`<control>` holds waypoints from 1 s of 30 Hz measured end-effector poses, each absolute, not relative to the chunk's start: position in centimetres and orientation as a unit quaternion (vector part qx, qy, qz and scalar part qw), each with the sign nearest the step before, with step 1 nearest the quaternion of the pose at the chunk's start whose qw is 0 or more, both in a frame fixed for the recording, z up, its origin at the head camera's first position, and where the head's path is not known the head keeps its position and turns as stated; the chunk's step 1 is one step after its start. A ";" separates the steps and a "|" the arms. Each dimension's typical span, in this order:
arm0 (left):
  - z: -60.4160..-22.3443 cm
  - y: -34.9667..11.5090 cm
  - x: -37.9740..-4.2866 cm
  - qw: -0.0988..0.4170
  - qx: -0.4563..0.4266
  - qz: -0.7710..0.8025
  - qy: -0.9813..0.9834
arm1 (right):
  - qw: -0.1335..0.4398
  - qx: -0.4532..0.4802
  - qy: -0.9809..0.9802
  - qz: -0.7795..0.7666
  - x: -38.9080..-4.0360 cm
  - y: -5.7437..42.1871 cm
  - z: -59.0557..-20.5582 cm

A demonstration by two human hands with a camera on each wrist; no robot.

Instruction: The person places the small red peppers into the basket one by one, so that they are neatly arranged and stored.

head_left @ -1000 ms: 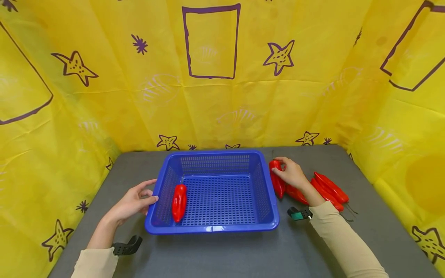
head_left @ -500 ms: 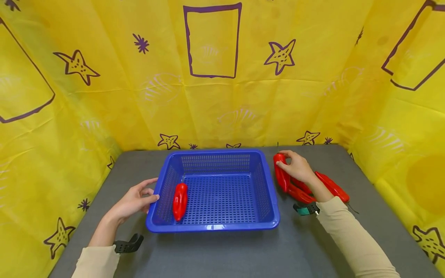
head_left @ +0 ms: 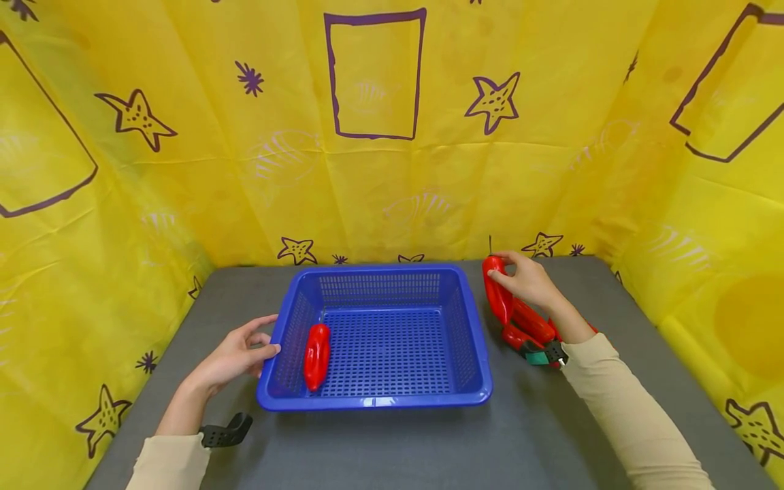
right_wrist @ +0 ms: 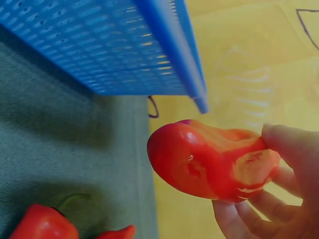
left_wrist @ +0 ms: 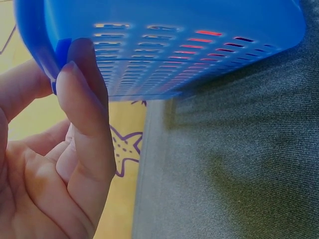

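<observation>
Left hand (head_left: 235,350): pinches the left rim of the blue basket (head_left: 373,403), with no clear shift from a second ago
Basket floor: one red pepper (head_left: 316,357) lies near the left wall, its length running front to back
Left wrist slits: bits of red show through the basket's side, an outer face that the head view cannot show
Right hand (head_left: 527,278): holds the second pepper (head_left: 497,292) between thumb and fingers, stem end up, just outside the basket's right rim
Second pepper: over the last second it has risen and gone slightly farther back; it looks picked up, I judge, but not yet placed
Right wrist gap: this pepper stands apart from those on the desk, one with a curled green stem; the head view makes them overlap
Remaining peppers (head_left: 531,321): on the gray desk (head_left: 380,449) below the right wrist, too covered to count
Yellow cloth (head_left: 380,197): hangs behind the desk, printed with starfish
</observation>
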State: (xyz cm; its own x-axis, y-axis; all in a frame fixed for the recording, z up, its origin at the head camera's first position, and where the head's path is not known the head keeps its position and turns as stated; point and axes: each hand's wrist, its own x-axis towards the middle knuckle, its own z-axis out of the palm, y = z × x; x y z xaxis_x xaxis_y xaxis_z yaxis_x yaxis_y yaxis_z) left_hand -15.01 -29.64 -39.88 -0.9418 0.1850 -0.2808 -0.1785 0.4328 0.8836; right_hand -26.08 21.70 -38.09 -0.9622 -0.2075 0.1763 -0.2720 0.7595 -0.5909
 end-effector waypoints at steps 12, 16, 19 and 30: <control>-40.1 -29.8 -15.0 0.170 0.000 0.538 0.825 | 0.031 0.147 -0.937 0.317 -26.4 21.3 -35.6; -40.1 -29.7 -15.1 0.170 -0.002 0.539 0.825 | 0.032 0.160 -0.937 0.310 -26.5 20.8 -35.0; -40.0 -29.8 -15.0 0.170 0.005 0.539 0.825 | 0.034 0.166 -0.933 0.316 -26.6 20.2 -34.6; -40.2 -29.7 -15.1 0.171 -0.002 0.540 0.824 | 0.018 0.179 -0.923 0.339 -26.3 17.5 -33.3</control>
State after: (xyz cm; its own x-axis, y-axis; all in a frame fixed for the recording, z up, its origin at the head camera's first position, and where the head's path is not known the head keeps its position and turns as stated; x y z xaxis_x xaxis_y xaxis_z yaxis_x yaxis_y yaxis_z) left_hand -15.09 -29.68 -40.19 -0.9414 0.1823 -0.2837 -0.1875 0.4162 0.8897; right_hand -26.27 17.47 -33.34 -0.9352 -0.3186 0.1544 -0.3428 0.7063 -0.6194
